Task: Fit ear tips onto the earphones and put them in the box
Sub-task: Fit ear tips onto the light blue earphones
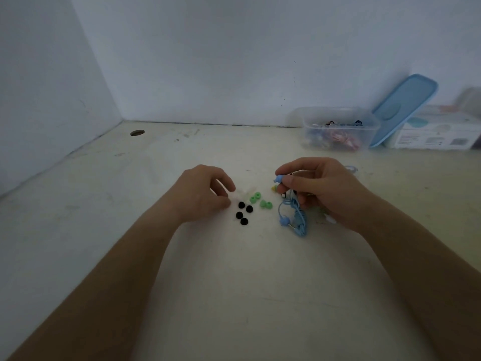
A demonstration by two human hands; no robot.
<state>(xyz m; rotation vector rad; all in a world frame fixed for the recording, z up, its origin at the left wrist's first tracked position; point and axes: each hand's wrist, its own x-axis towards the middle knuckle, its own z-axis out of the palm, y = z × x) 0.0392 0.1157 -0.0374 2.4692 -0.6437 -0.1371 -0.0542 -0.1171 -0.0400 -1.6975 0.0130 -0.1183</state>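
Right hand [320,188] pinches the blue earbud [279,178]; left hand [205,194] curled at the clear tips [243,192], can't tell if it's gripping.

The right hand [320,188] covers most of the blue earphone [279,178] it pinches, and the cable [299,217] vanishes under its fingers. Whether the left hand [203,194] grips one of the pale ear tips [246,192] is too blurred to tell. The clear box [341,128] near the table's back right holds a tangle too small to make out. The printed carton [440,131] beside it runs out of sight.
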